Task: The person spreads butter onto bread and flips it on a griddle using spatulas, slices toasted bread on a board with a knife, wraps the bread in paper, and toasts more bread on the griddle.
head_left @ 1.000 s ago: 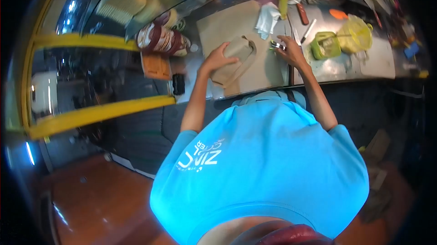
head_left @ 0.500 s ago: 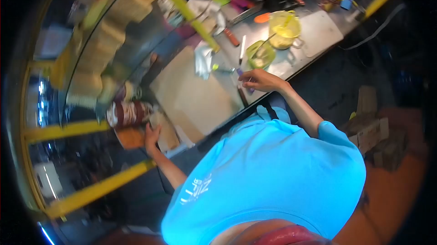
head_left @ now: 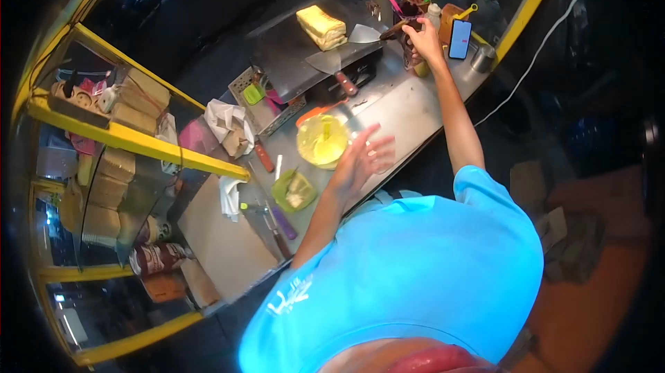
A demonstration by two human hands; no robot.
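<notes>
My right hand (head_left: 426,40) is closed round the dark handle of a metal scraper (head_left: 364,33). Its broad blade points left, beside a stack of browned bread (head_left: 322,25) on the dark griddle (head_left: 277,44). Over the counter's front edge, my left hand (head_left: 364,160) is empty with its fingers apart, slightly blurred. Close to it stands a yellow tub (head_left: 322,143) with yellow contents. A second scraper with a red-brown handle (head_left: 346,84) lies at the griddle's near edge.
A phone (head_left: 459,39) stands upright by a metal cup (head_left: 483,58) and several sauce containers at the right. Left of the tub are a green bowl (head_left: 294,191), a purple-handled tool (head_left: 283,223) and a pale board (head_left: 225,234). A yellow frame bar (head_left: 145,141) crosses the left side.
The view has swung toward the griddle. My right hand has left the purple-handled tool and now grips the scraper. My left hand has moved from the counter's left end to beside the tub.
</notes>
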